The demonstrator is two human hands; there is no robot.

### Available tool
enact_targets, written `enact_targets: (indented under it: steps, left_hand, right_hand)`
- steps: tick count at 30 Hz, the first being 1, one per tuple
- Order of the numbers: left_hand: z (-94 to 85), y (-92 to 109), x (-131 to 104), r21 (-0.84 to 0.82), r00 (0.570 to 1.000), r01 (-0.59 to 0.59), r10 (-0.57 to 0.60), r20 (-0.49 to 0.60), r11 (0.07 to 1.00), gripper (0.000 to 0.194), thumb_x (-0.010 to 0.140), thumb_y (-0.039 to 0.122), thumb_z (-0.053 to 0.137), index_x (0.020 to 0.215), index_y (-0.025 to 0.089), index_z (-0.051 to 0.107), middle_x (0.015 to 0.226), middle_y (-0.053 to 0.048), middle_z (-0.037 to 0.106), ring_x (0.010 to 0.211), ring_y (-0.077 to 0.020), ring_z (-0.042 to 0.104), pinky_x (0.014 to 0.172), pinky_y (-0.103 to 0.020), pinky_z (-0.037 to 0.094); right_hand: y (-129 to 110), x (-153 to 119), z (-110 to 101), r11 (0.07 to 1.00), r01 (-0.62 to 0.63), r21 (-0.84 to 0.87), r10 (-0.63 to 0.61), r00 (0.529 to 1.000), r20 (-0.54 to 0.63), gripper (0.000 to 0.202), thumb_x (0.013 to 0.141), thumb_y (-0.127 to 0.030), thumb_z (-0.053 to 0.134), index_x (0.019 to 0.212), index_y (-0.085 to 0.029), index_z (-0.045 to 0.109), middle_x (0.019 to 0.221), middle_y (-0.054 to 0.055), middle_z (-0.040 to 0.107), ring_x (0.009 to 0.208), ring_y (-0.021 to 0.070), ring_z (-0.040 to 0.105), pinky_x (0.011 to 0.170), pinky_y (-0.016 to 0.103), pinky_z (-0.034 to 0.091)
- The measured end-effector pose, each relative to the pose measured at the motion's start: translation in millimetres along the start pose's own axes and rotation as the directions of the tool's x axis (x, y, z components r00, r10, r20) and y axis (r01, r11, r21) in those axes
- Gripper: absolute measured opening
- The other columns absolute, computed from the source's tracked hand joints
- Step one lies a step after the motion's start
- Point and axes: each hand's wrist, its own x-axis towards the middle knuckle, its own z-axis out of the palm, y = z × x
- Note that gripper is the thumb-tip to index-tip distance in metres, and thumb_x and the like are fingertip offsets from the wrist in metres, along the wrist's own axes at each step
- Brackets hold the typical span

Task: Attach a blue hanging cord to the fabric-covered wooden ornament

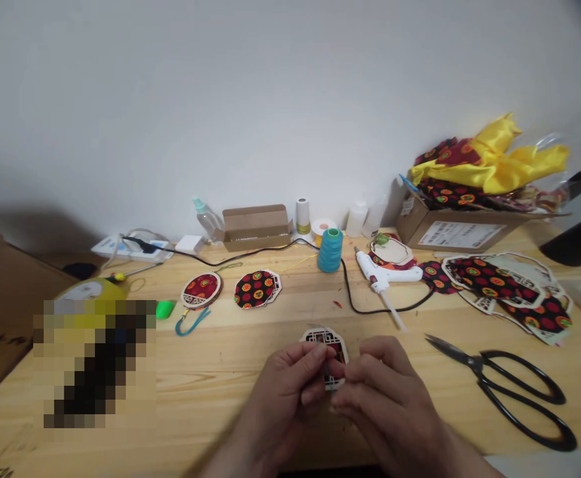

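At the far left of my workbench (pixel 210 385), a round panel (pixel 201 290) lies with lattice over red fabric and a blue cord loop (pixel 193 324) at its lower edge; I judge it the most complete piece here. Just beside it, an octagonal panel (pixel 257 289) rests flat, patterned fabric up, with no loop that I can see.

At center, my left hand (pixel 295 376) has thumb and forefinger pressed together, pinching the lattice panel (pixel 338 346) low in front of me. Lattice and fabric are already together on it, and a touch of teal shows at its lower edge, so I take it to be partway along, its cord unfinished. Behind it stands a cone of teal thread (pixel 331 251).

My right hand (pixel 390 388) is bunched close against the panel's right side, fingertips drawn in; I cannot tell what they grip.

Farther right, a white glue gun (pixel 388 275) lies idle, open black-handled scissors (pixel 502 388) rest within reach, and a heap of panels (pixel 506 285) shows no blue loops, likely work left over.
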Motion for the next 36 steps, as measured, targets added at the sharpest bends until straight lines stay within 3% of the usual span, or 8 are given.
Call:
enact_targets:
  steps: [7, 13, 19, 26, 32, 34, 36]
  left_hand:
    - [-1.4, 3, 6, 0.068, 0.983, -0.105, 0.114, -0.142, 0.992, 0.015, 0.075, 0.024, 0.064, 0.068, 0.01, 0.066, 0.054, 0.0, 0.055, 0.046, -0.0054, 0.042, 0.042, -0.017, 0.025]
    - [-1.6, 4, 7, 0.033, 0.981, -0.129, 0.133, -0.138, 0.991, 0.013, 0.076, 0.023, 0.063, 0.072, 0.011, 0.065, 0.054, 0.001, 0.055, 0.049, -0.0079, 0.048, 0.05, -0.019, 0.038]
    - [0.9, 8, 5, -0.003, 0.98, -0.116, 0.114, -0.164, 0.993, 0.012, 0.072, 0.021, 0.066, 0.074, 0.009, 0.065, 0.054, 0.001, 0.053, 0.043, -0.0052, 0.042, 0.038, -0.016, 0.028]
    - [1.7, 10, 6, -0.052, 0.985, -0.131, 0.124, -0.121, 0.99, 0.011, 0.074, 0.018, 0.065, 0.073, 0.007, 0.065, 0.055, 0.001, 0.051, 0.044, -0.0026, 0.035, 0.04, -0.015, 0.022]
    - [0.4, 8, 6, -0.026, 0.983, -0.135, 0.131, -0.129, 0.99, 0.012, 0.075, 0.019, 0.063, 0.075, 0.007, 0.066, 0.053, 0.003, 0.047, 0.043, -0.0017, 0.027, 0.041, -0.015, 0.019]
    - [0.4, 7, 6, -0.01, 0.98, -0.135, 0.132, -0.148, 0.991, 0.013, 0.074, 0.02, 0.065, 0.073, 0.007, 0.066, 0.051, 0.004, 0.046, 0.042, -0.0013, 0.024, 0.04, -0.015, 0.017]
    - [0.3, 7, 6, 0.015, 0.975, -0.135, 0.135, -0.178, 0.991, 0.014, 0.072, 0.022, 0.066, 0.072, 0.008, 0.066, 0.05, 0.004, 0.046, 0.042, -0.0011, 0.022, 0.04, -0.015, 0.015]
  right_hand:
    - [-3, -13, 9, 0.994, 0.021, 0.104, -0.037, 0.987, 0.154, 0.021, 0.084, -0.019, 0.054, 0.064, -0.019, 0.059, 0.065, -0.001, 0.059, 0.075, 0.0145, 0.045, 0.068, 0.028, 0.038]
    - [2, -22, 21, 0.976, 0.033, 0.214, -0.096, 0.951, 0.294, 0.012, 0.079, -0.023, 0.063, 0.067, -0.023, 0.062, 0.066, -0.004, 0.057, 0.08, 0.0128, 0.045, 0.07, 0.025, 0.036]
    - [5, -22, 27, 0.964, 0.093, 0.248, -0.181, 0.915, 0.36, 0.013, 0.074, -0.02, 0.068, 0.063, -0.024, 0.061, 0.067, -0.008, 0.06, 0.076, 0.0101, 0.046, 0.07, 0.024, 0.036]
    - [8, -30, 40, 0.966, 0.143, 0.213, -0.21, 0.918, 0.337, 0.026, 0.08, -0.018, 0.061, 0.055, -0.02, 0.054, 0.06, -0.009, 0.059, 0.064, 0.0083, 0.046, 0.064, 0.022, 0.037]
    - [10, -28, 46, 0.947, 0.264, 0.183, -0.316, 0.872, 0.374, 0.029, 0.079, -0.014, 0.059, 0.052, -0.021, 0.053, 0.054, -0.009, 0.056, 0.056, 0.0095, 0.041, 0.059, 0.025, 0.036]
    - [6, -23, 35, 0.956, 0.211, 0.203, -0.28, 0.865, 0.417, 0.027, 0.078, -0.013, 0.06, 0.053, -0.021, 0.054, 0.055, -0.008, 0.056, 0.057, 0.0093, 0.044, 0.06, 0.024, 0.037]
    - [4, -17, 20, 0.962, 0.033, 0.271, -0.163, 0.865, 0.474, 0.016, 0.077, -0.015, 0.062, 0.063, -0.021, 0.06, 0.062, -0.007, 0.061, 0.064, 0.0091, 0.05, 0.063, 0.022, 0.04]
